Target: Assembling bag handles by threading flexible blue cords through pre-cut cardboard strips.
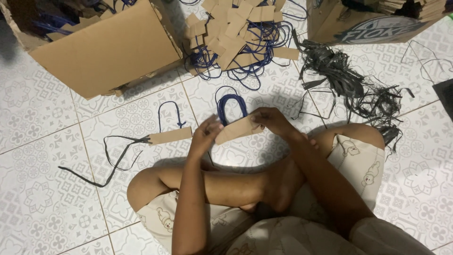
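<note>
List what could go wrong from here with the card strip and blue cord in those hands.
1. Both hands, left hand and right hand, pinch the card strip by its ends; it might bend or crease.
2. The blue cord loop hangs free above the strip and could slip out or snag on the fingers.
3. A finished strip lies beside a loose black strap on the floor; the two could tangle.

Two brown cardboard boxes [108, 49] [373, 21] stand open (top corners).
</note>
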